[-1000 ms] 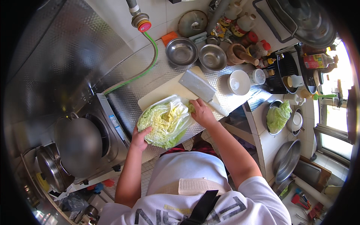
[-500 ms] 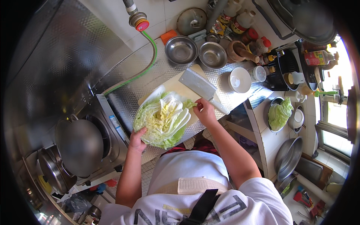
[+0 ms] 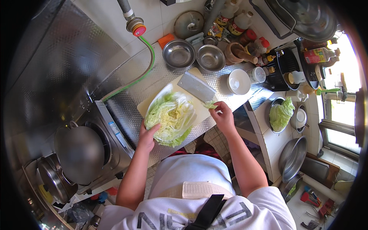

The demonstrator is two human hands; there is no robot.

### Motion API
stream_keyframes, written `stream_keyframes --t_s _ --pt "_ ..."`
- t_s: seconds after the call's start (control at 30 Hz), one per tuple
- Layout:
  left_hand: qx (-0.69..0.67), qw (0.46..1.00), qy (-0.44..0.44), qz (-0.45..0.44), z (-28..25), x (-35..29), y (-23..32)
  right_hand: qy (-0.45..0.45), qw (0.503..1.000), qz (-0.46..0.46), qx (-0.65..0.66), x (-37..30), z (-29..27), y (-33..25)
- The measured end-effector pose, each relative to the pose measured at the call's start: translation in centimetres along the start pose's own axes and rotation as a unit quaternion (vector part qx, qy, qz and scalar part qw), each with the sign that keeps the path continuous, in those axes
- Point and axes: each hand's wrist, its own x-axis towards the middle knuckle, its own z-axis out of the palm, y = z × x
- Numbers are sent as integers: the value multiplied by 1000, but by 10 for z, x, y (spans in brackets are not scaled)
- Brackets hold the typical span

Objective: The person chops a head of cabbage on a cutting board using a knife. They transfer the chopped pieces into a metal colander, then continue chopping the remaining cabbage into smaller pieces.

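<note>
A: Up close, held what?

B: In the left hand [image 3: 147, 136], gripped a cut cabbage [image 3: 171, 118] by its left side, thumb laid over the cut face, other fingers mostly out of sight. Sat cut side up over the near end of the board [image 3: 200, 112], close to the front edge of the counter [image 3: 124, 109].

A: And in the right hand [image 3: 222, 117]?

B: Pinched a small leaf scrap [image 3: 209, 104] between thumb and fingertips, near the knife [image 3: 197, 86] (over its handle, by the look of it; couldn't tell whether touching).

A: Seemed heavy?

B: Fairly, judging by the bulk, with a firm middle and soft, easily torn outer leaves. Likely a bit slick on the pale ribs. Seemed best held low around the thick outer side, not by the frilly tips. As for the scrap, looked light and limp, needing only a gentle pinch.

A: And room for moving?

B: Little in front: dropped off past the counter's edge toward tiled floor [image 3: 219, 141]. Found more on the left, over bare counter. To the right, met the knife, then a white bowl [image 3: 238, 82]. Farthest back, ran up against two metal bowls [image 3: 178, 54].
</note>
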Motion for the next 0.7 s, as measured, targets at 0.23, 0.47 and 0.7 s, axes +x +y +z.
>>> stream_keyframes --t_s 0.23,0.47,0.7 --pt "69 997 23 26 6 1 -2 -13 956 -233 -179 -8 74 -12" --pt "80 996 20 32 6 -1 -2 14 943 -262 -205 -25 126 -14" --pt "72 997 26 31 3 1 -5 -7 954 -274 -124 5 120 4"
